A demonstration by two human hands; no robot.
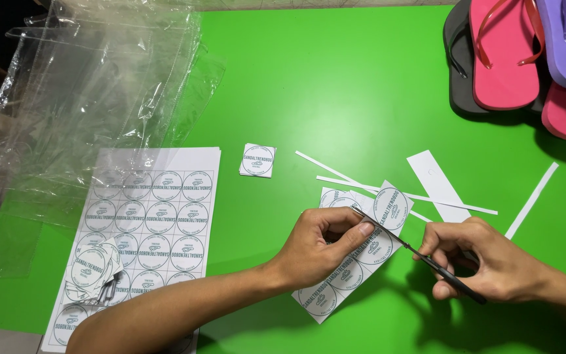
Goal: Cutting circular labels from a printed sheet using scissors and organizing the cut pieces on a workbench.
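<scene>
Green tabletop fills the view, and nearest the person a label strip (352, 265) lies slantwise, its long axis running from lower left up to the right between both hands. The left hand (319, 246) pinches its upper part flat, while the right hand (486, 259) grips scissors (420, 257) whose blades meet the strip's edge. Beyond lie paper offcuts (437, 187), a cut label stack (257, 160) and flip-flops (512, 52).

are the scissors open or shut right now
Open. The black-handled scissors in the right hand show blades spread around the edge of the white strip of round printed labels, which the left hand holds.
</scene>
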